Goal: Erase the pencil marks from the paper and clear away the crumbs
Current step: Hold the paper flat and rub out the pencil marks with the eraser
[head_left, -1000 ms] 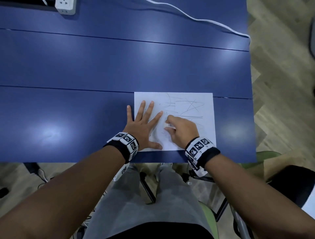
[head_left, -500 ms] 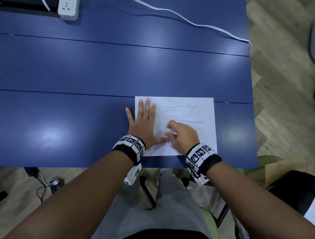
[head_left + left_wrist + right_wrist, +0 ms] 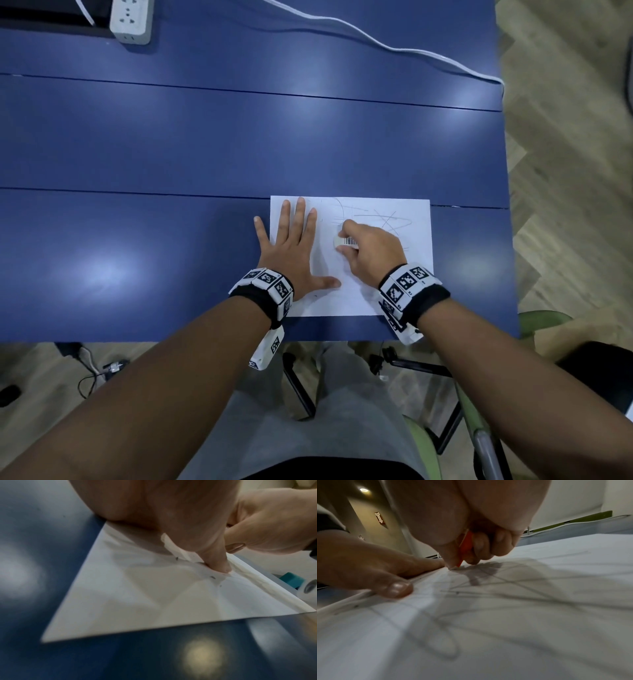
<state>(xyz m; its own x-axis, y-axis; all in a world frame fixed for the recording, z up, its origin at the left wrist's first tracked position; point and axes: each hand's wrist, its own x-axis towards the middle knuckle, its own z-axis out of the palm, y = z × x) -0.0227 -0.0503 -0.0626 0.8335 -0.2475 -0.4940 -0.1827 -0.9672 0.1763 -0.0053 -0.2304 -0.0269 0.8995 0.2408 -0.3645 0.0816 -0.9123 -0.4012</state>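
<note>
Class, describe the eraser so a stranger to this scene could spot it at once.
Find the blue table, then the white paper at its near edge. On the paper, the right hand pinches the eraser: a small white block with a barcode label, unlike the flat left hand beside it.

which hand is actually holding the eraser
The right hand: its fingers are curled round the white eraser on the paper. The left hand lies flat, fingers straight, pinning the sheet's left side.
</note>
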